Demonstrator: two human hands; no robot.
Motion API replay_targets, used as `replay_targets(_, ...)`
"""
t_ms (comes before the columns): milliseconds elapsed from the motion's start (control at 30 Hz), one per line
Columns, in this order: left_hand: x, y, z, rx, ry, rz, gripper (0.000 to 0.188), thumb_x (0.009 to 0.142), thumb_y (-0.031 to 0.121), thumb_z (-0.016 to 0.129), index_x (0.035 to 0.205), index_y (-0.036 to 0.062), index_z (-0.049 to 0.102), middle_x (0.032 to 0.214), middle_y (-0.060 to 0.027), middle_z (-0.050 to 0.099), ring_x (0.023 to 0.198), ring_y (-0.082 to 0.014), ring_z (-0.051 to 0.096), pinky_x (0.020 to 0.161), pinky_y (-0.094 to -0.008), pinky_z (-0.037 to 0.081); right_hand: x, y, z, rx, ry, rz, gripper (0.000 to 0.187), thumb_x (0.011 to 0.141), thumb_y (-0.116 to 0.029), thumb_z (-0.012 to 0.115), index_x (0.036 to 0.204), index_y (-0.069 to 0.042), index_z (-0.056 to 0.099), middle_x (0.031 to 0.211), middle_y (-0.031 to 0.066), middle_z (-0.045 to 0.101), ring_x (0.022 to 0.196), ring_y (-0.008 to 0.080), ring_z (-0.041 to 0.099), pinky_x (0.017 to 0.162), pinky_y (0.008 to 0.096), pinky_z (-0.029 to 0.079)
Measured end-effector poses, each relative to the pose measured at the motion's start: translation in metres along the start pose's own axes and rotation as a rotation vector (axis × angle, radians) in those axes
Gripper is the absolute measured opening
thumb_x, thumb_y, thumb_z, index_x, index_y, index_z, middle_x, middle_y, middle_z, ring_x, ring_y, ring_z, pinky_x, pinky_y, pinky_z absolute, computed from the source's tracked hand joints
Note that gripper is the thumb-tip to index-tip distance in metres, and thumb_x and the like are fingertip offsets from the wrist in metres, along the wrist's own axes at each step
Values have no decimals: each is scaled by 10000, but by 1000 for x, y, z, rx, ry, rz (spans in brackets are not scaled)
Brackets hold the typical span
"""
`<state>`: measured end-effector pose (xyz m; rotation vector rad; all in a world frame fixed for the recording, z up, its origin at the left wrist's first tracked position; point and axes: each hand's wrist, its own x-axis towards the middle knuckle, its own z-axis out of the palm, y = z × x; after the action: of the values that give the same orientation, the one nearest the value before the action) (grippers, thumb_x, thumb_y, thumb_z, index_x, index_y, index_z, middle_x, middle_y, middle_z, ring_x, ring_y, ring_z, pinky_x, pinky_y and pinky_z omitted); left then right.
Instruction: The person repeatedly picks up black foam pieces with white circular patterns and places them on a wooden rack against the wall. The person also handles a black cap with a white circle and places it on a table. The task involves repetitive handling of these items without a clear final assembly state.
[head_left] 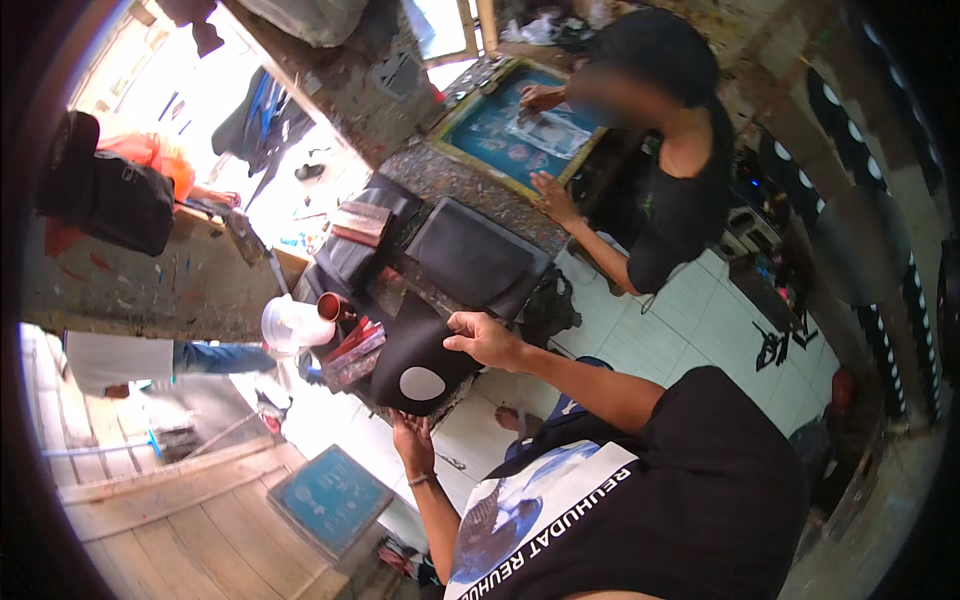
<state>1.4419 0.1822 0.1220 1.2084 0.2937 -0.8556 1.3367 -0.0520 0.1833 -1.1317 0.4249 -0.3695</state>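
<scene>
A smooth black curved piece with a white oval [422,384] on it lies at the near end of the cluttered work surface; its kind is not clear. My left hand [412,443] is at its near edge, with the fingers curled up against the rim. Over its right side is my right hand [482,338], fingers folded in and thumb pressed toward them. Whatever may be in that right hand is hidden. Left of the black piece lie red-stained, flat-edged tools [355,352], beside a brown cup [333,306] and a white plastic tub [294,324].
Beyond lie a black padded slab [476,252] and wooden-handled blades [360,223]. Far right, a co-worker [680,190] in black bends over a framed blue printing screen [515,125]. Another blue screen [331,498] leans low at left. White floor tiles [690,310] show at right.
</scene>
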Motion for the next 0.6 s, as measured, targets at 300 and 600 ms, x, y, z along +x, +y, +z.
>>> replay_targets(300,-12,49,12,55,-382,217,260,949,188,436,1082,-13,533,1064,-103,586,926,-152,577,823,-275,472,-49,30,16,-232,500,10,216,809,-133,657,932,21,567,711,8,571,625,64,499,565,242,424)
replay_targets(600,-19,85,13,529,-363,597,156,923,69,462,1062,-3,459,856,-23,533,730,-68,499,679,-195,402,-48,59,22,-57,455,126,174,861,-191,598,884,-19,585,737,40,623,622,73,555,545,238,463)
